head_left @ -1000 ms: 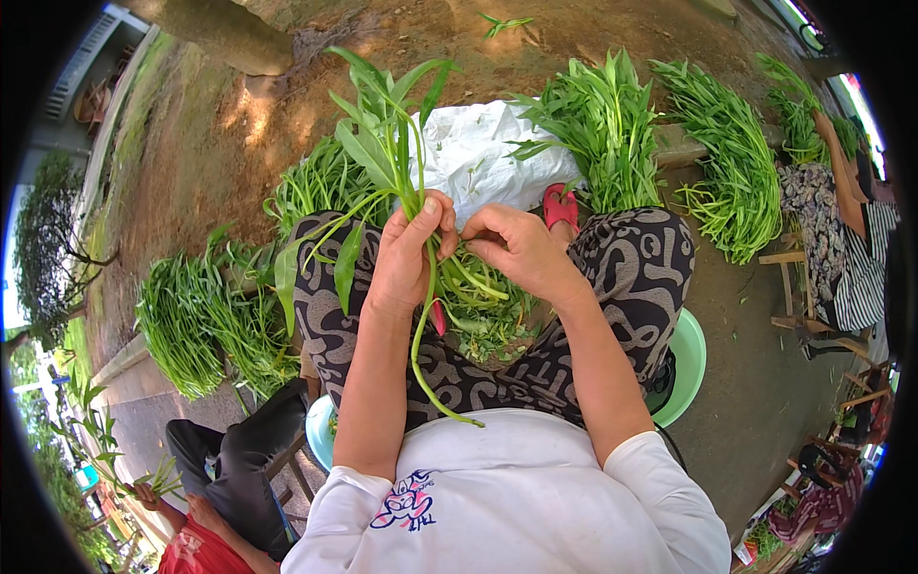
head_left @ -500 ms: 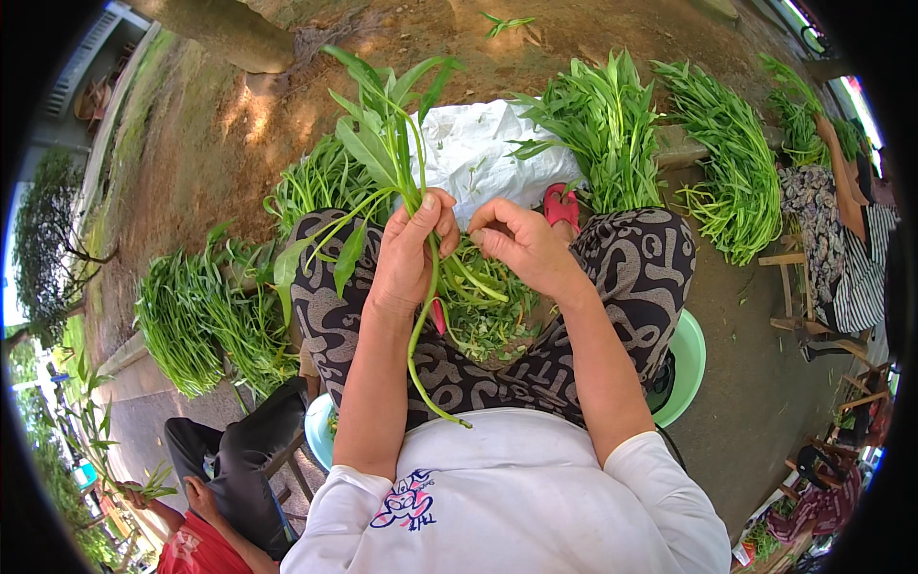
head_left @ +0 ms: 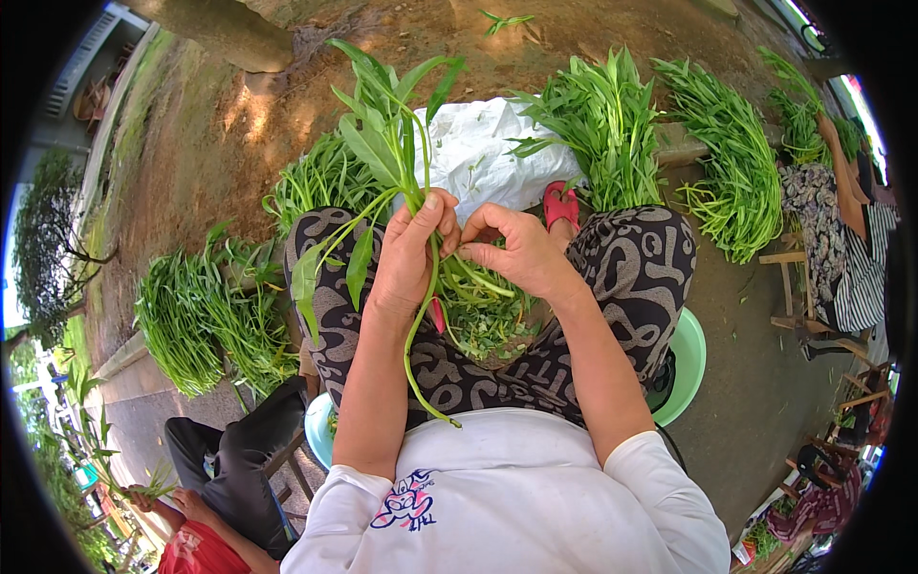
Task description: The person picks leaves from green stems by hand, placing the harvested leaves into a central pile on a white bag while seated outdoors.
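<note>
My left hand (head_left: 413,249) is closed around a few stalks of water spinach (head_left: 375,143). Their leafy tops rise above the fist, and one long stem hangs down past my wrist toward my lap. Close beside it, my right hand (head_left: 521,251) has thumb and forefinger pinched together at the stalks' side. Whatever lies between those fingertips is too small to make out. Under both hands, between my knees, lies a heap of loose leaves and cut stems (head_left: 483,320), partly hidden by my arms.
A white sack (head_left: 488,143) lies ahead of my feet. Bundles of greens stand at its right (head_left: 612,134), farther right (head_left: 727,158) and at left (head_left: 206,316). A green basin (head_left: 687,368) sits by my right thigh, a pale blue one (head_left: 319,430) by my left. Other people sit on both sides.
My right hand has shifted slightly left, its fingertips now against the stalks by my left hand. The leafy tops have swung a little right. At lower left, another person's hands have drawn closer together.
</note>
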Tool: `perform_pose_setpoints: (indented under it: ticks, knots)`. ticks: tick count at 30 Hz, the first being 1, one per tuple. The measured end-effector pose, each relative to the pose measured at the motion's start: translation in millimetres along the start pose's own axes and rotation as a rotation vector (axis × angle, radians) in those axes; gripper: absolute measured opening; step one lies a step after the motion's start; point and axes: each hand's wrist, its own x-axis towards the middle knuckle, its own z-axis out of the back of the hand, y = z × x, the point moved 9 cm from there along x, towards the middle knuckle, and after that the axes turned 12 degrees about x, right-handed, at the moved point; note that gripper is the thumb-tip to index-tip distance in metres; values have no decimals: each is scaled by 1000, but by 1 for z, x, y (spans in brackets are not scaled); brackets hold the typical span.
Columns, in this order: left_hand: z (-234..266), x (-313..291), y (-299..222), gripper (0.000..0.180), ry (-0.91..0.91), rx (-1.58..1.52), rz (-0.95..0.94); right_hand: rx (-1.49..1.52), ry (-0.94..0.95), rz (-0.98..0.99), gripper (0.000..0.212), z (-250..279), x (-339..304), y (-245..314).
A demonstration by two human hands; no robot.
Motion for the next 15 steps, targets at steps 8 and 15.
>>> perform_pose_setpoints:
  ticks: [8, 15]
  knots:
    - [7, 4, 6, 21, -43, 13, -16, -520, -16, 376, 14, -2, -4, 28]
    - [11, 2, 8, 21, -106, 162, 66, -510, -77, 346, 13, 11, -6, 35]
